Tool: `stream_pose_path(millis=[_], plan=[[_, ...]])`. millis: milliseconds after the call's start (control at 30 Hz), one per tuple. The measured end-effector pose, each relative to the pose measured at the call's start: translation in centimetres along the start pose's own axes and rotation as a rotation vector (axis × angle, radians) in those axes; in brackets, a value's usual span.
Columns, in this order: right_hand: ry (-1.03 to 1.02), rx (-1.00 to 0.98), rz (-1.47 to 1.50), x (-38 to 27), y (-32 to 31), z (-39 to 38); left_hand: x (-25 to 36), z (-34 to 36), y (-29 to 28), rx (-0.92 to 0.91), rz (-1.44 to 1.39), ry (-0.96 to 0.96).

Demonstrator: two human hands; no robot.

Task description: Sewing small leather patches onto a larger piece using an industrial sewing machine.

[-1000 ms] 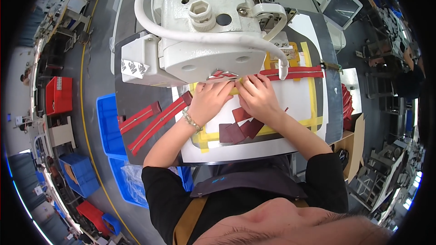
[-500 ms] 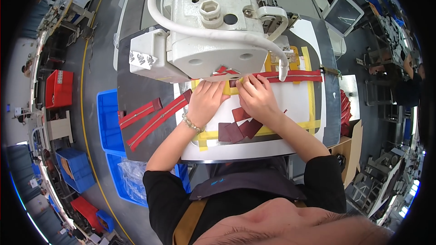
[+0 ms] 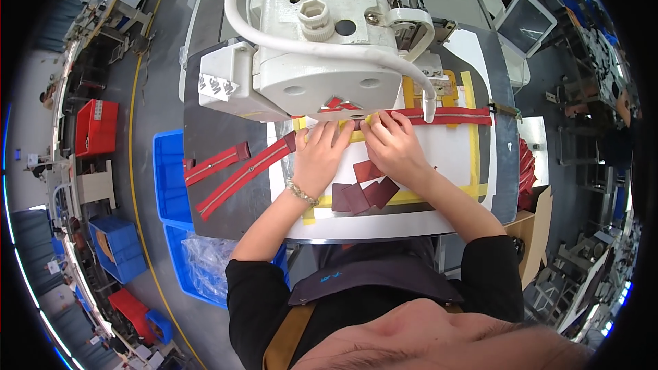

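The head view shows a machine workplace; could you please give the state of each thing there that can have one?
Left hand: palm down, grip unclear
Right hand: curled, grip unclear
Red zipper at right: laid out straight
Red zippers at left: lying loose
Dark red patches: loose, overlapping
Monitor: screen dark
Cardboard box: open
Lower blue bin: open, holding clear plastic

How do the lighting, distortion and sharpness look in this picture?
Head view: the yellow floor line bows, and the corners go black; also in the head view, lights near the left rim look washed out, while the left hand and right hand show no obvious motion blur.
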State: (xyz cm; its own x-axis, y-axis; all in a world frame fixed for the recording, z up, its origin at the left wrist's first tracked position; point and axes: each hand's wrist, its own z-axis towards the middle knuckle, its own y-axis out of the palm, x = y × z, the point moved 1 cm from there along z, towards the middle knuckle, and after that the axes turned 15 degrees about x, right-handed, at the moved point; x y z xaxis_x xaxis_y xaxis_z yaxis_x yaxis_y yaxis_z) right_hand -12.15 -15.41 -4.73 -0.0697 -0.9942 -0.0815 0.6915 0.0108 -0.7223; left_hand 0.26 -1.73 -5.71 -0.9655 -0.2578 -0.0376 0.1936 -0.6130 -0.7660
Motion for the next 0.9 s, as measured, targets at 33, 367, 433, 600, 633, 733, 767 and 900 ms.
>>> stream_pose_path(millis=[33,367,433,600,633,733,767,900], plan=[[0.005,0.0,0.003,-0.04,0.0,0.06,0.08,-0.04,0.05,0.008,0.035,0.007],[0.016,0.034,0.016,0.07,0.13,0.09,0.57,0.52,0.18,-0.053,0.041,-0.008],[0.026,0.039,0.022,0.05,0.26,0.17,0.51,0.34,0.6,-0.017,0.079,0.001],[-0.004,0.053,0.003,0.01,0.13,0.23,0.62,0.22,0.48,-0.043,0.066,-0.024],[-0.004,0.053,0.004,-0.01,0.1,0.29,0.55,0.29,0.42,-0.038,0.059,-0.024],[0.002,0.046,0.027,-0.06,-0.03,0.43,0.52,0.31,0.24,-0.048,0.056,-0.027],[-0.001,0.044,0.023,-0.09,-0.02,0.4,0.54,0.3,0.22,-0.047,0.056,-0.028],[-0.003,0.032,0.009,0.0,0.12,0.19,0.56,0.31,0.29,-0.055,0.045,-0.03]])
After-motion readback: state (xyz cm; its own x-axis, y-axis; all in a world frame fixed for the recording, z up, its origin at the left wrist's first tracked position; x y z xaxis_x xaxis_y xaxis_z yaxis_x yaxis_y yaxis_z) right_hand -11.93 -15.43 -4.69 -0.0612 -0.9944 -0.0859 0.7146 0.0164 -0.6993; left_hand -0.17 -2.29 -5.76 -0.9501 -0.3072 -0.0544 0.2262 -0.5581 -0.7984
